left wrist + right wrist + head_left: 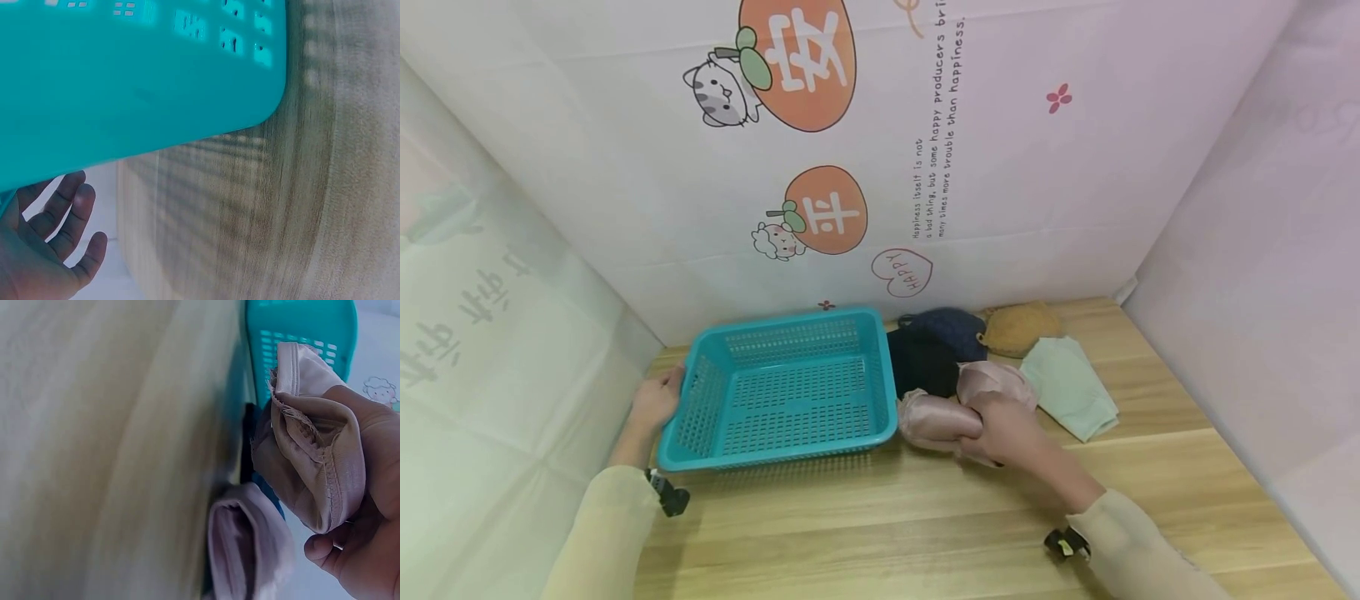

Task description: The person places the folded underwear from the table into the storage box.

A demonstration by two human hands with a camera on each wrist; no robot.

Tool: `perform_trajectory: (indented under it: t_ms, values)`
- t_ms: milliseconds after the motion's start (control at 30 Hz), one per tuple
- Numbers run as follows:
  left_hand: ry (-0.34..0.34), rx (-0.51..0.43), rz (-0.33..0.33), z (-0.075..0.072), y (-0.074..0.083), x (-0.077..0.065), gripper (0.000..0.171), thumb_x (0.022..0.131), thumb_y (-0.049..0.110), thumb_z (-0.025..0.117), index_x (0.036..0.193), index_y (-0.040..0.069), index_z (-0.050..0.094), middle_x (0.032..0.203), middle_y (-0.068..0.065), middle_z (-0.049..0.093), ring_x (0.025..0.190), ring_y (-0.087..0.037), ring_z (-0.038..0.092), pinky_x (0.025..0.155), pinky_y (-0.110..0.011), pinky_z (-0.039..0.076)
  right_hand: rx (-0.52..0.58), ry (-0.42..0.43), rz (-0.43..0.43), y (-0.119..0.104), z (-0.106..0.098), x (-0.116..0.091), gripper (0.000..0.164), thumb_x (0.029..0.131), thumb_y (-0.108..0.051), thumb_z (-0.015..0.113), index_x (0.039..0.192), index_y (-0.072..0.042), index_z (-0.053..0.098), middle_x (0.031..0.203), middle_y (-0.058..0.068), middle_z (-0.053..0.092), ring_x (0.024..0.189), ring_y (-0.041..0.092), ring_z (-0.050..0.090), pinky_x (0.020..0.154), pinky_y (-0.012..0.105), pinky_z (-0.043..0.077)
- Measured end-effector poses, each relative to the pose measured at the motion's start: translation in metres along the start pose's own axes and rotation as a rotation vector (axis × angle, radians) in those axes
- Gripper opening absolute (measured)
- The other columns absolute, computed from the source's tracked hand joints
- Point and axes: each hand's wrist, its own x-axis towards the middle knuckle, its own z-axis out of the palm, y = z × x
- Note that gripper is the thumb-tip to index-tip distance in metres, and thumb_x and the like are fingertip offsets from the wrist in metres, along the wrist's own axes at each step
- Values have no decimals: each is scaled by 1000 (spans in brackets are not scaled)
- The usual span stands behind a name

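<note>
My left hand (656, 402) grips the left rim of a teal plastic basket (778, 462) with perforated walls. In the left wrist view, the fingers (74, 219) curl below the basket's edge. The basket holds nothing and tilts, with its near edge raised over the table. On the right, my right hand (1011, 429) holds a folded pale pink satin garment (936, 418) beside the basket's right wall. The right wrist view shows the garment's stitched, frayed seam (306, 425). A second pink satin piece (996, 383) lies just behind that hand.
A black cloth item (921, 360), a navy one (953, 329) and a mustard one (1024, 327) lie along the back of the wooden table (865, 533). A pale mint folded cloth (1070, 387) lies to their right. White printed curtains (1000, 167) enclose the back and sides.
</note>
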Motion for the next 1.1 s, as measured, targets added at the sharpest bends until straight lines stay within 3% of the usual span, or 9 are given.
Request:
perform_trajectory:
  t_ms: [200,233,300,367,433,467,667,833,1100]
  values:
    - [2,1,15,-2,0,-2,79,106,55,9,150,-6,34,148,-38,39,135,-57,39,105,-65,40,-26,50,-19,2,-18,2,33,68,-36,85,73,-22,56,68,-10,56,60,7,47,58,27,41]
    - [3,2,16,-2,-1,-2,79,106,55,9,150,-6,34,148,-38,39,135,-57,39,105,-65,40,-25,65,-31,2,-21,3,31,69,-37,85,75,-22,59,73,-8,61,65,10,53,64,30,46]
    - [1,1,16,-2,-1,-3,80,105,55,9,150,-7,34,146,-38,41,134,-56,41,104,-65,41,-16,80,-51,3,-25,5,32,70,-38,85,88,-19,68,91,-3,70,83,17,64,77,36,52]
    - [-1,2,14,-2,-2,-3,82,105,57,8,149,-7,34,146,-38,41,134,-56,41,104,-64,42,-20,95,-67,3,-28,7,46,71,-41,85,108,-17,71,115,0,72,104,25,66,88,43,53]
    - [-4,3,12,-2,-2,-4,84,104,58,7,149,-7,34,146,-38,41,133,-56,42,104,-64,42,-14,106,-72,3,-30,9,61,72,-40,84,127,-18,67,132,3,67,118,30,63,93,48,53]
    - [-5,3,12,-2,-2,-4,85,104,58,6,149,-7,34,145,-39,42,133,-56,42,103,-64,42,-17,105,-66,2,-31,10,66,73,-40,83,132,-19,64,134,3,66,116,29,64,88,47,55]
    - [-4,5,10,-3,-3,-3,84,104,58,7,149,-7,35,147,-38,40,135,-57,40,105,-65,41,-46,112,-34,-7,-41,18,55,74,-36,78,123,-13,69,109,5,74,86,21,69,68,40,56]
    - [-3,5,15,-3,-3,-1,82,105,57,8,150,-7,34,148,-38,38,137,-57,37,107,-65,39,-57,103,-19,-18,-49,26,37,74,-38,78,99,-12,69,84,-1,66,68,12,57,60,33,49]
    - [-3,-8,29,-3,-1,-2,80,105,56,9,149,-7,35,148,-38,38,137,-57,37,107,-66,38,-57,87,-25,-36,-57,39,35,76,-41,77,97,-14,68,83,-3,63,67,10,53,59,29,46]
